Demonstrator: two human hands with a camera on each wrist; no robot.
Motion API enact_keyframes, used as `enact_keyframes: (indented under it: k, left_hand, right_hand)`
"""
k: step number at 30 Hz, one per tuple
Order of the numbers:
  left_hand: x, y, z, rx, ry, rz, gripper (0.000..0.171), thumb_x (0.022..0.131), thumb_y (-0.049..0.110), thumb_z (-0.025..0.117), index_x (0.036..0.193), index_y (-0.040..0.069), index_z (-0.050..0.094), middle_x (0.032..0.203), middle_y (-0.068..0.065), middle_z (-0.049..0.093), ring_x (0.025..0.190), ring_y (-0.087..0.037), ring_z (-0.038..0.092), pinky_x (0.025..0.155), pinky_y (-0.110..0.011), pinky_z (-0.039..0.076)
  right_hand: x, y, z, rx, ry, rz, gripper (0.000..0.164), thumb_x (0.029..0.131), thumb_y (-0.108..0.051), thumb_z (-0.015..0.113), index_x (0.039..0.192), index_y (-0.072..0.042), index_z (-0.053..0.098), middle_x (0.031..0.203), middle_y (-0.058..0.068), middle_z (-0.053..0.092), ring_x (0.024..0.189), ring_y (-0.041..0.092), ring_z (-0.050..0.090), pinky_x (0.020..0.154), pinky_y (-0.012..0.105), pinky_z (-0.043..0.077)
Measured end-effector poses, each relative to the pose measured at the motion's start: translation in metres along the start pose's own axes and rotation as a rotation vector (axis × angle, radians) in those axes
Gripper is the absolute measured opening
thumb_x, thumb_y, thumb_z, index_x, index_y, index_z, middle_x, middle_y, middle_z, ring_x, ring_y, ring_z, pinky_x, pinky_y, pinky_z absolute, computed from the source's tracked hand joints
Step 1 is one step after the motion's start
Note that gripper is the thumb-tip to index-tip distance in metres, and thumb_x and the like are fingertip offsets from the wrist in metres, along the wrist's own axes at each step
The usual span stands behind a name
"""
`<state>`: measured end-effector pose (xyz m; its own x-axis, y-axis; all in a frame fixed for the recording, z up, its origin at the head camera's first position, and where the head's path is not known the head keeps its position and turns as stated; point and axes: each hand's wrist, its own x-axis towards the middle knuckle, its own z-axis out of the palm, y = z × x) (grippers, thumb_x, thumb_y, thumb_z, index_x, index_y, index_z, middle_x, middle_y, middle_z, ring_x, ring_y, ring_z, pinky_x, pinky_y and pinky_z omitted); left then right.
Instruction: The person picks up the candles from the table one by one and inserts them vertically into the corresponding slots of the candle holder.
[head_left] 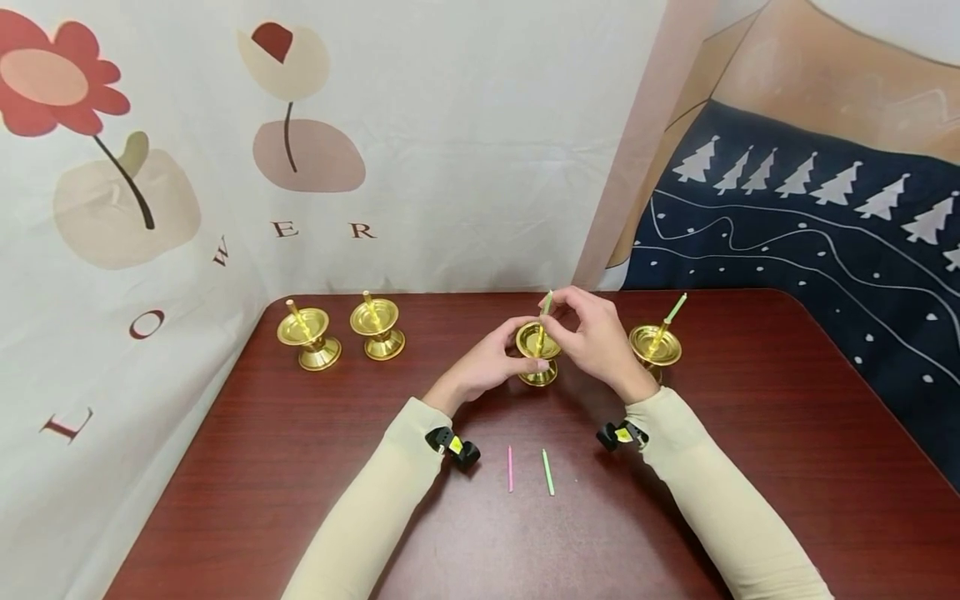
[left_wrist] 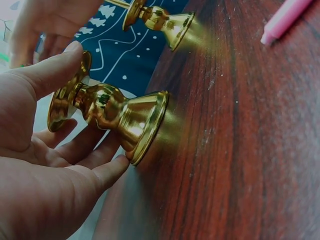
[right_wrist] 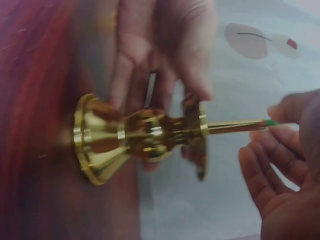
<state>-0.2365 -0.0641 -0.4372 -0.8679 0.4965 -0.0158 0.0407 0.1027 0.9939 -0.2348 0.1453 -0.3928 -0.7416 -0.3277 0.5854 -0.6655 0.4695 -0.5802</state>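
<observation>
- Golden candle holder point(left_wrist: 105, 107), upright on the red-brown table point(head_left: 315, 425), near its far edge, between both hands
- Green candle point(head_left: 547, 305), at the tip of the holder's tube; how deep inside, hard to tell
- Left hand point(head_left: 487, 362), wrapped about the holder, thumb by the dish, one fingertip down at the foot
- Right hand point(head_left: 592, 329), pinching the green candle with thumb and fingertip
- Just right of that hand, second holder point(head_left: 654, 344), another green candle point(head_left: 677, 308) standing in its tube
- Well apart to the left, far-left holder point(head_left: 318, 350) and neighbouring holder point(head_left: 381, 337)
- Nearer, between cream sleeves point(head_left: 360, 508), pink candle point(head_left: 511, 469) beside loose green candle point(head_left: 548, 472)
- Behind, white flowered cloth point(head_left: 480, 125)
</observation>
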Motion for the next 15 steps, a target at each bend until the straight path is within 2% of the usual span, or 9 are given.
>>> enact_keyframes:
  k: [3,8,11,15]
  left_hand:
    - [-0.001,0.001,-0.001,-0.003,-0.006,0.006,0.079,0.098,-0.002,0.082,0.165,0.004,0.041,0.147,-0.019,0.065,0.13,-0.028,0.065,0.105,-0.034,0.055]
    - [-0.004,0.004,-0.007,0.047,-0.023,0.006,0.096,0.091,-0.005,0.084,0.169,0.003,0.029,0.158,-0.024,0.056,0.141,-0.036,0.059,0.114,-0.042,0.05]
    - [-0.008,0.01,-0.015,0.147,-0.015,0.003,0.101,0.089,-0.001,0.085,0.171,0.002,0.027,0.16,-0.025,0.053,0.144,-0.041,0.057,0.12,-0.047,0.045]
    - [-0.015,0.023,-0.03,0.371,0.033,0.017,0.088,0.093,0.012,0.086,0.168,0.003,0.039,0.157,-0.021,0.059,0.142,-0.041,0.059,0.119,-0.05,0.046]
  right_hand:
    - [-0.005,0.004,0.003,-0.009,-0.099,0.081,0.031,0.095,-0.015,0.086,0.122,-0.003,0.075,0.114,0.009,0.075,0.103,0.029,0.07,0.09,0.047,0.056]
    - [-0.01,0.007,0.008,-0.033,-0.207,0.176,0.058,0.09,-0.031,0.091,0.136,-0.003,0.071,0.13,0.011,0.07,0.117,0.029,0.066,0.098,0.049,0.054]
    - [-0.011,0.008,0.011,-0.061,-0.226,0.177,0.065,0.089,-0.036,0.093,0.139,-0.002,0.069,0.133,0.013,0.068,0.119,0.03,0.064,0.1,0.05,0.053]
    - [-0.012,0.009,0.011,-0.104,-0.229,0.167,0.066,0.088,-0.036,0.094,0.139,-0.003,0.069,0.133,0.013,0.068,0.118,0.031,0.064,0.101,0.052,0.052]
